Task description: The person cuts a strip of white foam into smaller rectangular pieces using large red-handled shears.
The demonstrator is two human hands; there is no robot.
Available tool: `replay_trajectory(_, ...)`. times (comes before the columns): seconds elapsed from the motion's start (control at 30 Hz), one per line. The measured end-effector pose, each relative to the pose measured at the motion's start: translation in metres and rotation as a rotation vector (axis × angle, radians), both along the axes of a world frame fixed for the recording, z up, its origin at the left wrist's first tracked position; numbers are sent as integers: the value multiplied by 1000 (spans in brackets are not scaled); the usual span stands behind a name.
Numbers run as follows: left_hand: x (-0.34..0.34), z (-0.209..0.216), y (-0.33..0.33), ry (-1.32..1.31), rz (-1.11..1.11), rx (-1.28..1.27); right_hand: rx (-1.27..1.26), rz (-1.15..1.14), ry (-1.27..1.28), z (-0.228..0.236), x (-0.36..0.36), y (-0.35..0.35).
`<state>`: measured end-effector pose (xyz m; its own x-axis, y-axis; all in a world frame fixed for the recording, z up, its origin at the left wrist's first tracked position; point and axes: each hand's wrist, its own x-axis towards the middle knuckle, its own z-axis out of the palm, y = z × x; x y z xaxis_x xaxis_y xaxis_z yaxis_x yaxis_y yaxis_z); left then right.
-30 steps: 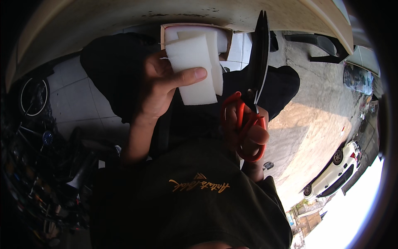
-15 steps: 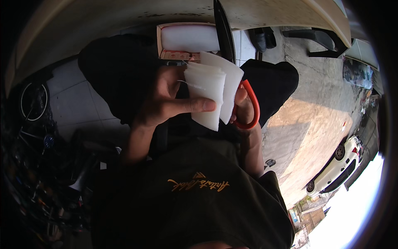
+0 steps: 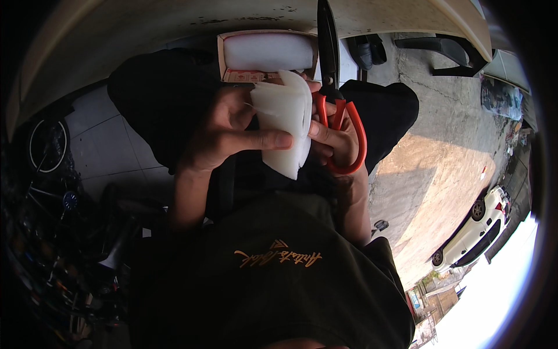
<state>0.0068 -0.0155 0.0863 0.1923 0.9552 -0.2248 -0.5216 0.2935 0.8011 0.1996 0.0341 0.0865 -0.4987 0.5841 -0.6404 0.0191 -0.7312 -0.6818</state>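
Observation:
My left hand point(image 3: 224, 139) is closed on a folded stack of thin white foam sheet point(image 3: 281, 131), its thumb pressed flat across the front. The stack stands upright above my lap, with ragged layers along the top. My right hand point(image 3: 342, 144) has a pair of scissors point(image 3: 361, 136) hooked in it, with orange-red handles around the fingers. Their dark blades point(image 3: 329, 55) point away from me and sit to the right of the foam, apart from it. The right thumb touches the foam's right edge; the other right fingers are partly hidden behind the handles.
Beyond my hands is an open cardboard box point(image 3: 221, 55) holding a white foam roll point(image 3: 268, 53). Dark shoes point(image 3: 369, 51) stand to its right. A bicycle wheel point(image 3: 49, 145) is at far left, and a white car point(image 3: 472, 230) is parked outside at right.
The scissors have shifted right, showing more of their pivot and handles. My right thumb has come onto the foam's edge, and its spread layers now lie closer together.

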Motion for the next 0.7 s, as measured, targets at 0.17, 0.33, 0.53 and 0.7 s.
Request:
replay_trajectory(0.17, -2, 0, -1, 4, 12, 1, 2, -51, 71, -6, 6, 1)
replay_trajectory(0.33, -10, 7, -5, -83, 40, -162, 55, -110, 36, -2, 1, 3)
replay_trajectory(0.53, -16, -6, -9, -28, 41, -75, 98, -114, 55, 0, 6, 3)
replay_trajectory(0.7, -8, 8, 0, -90, 184, -114, 124, -221, 44, 6, 6, 2)
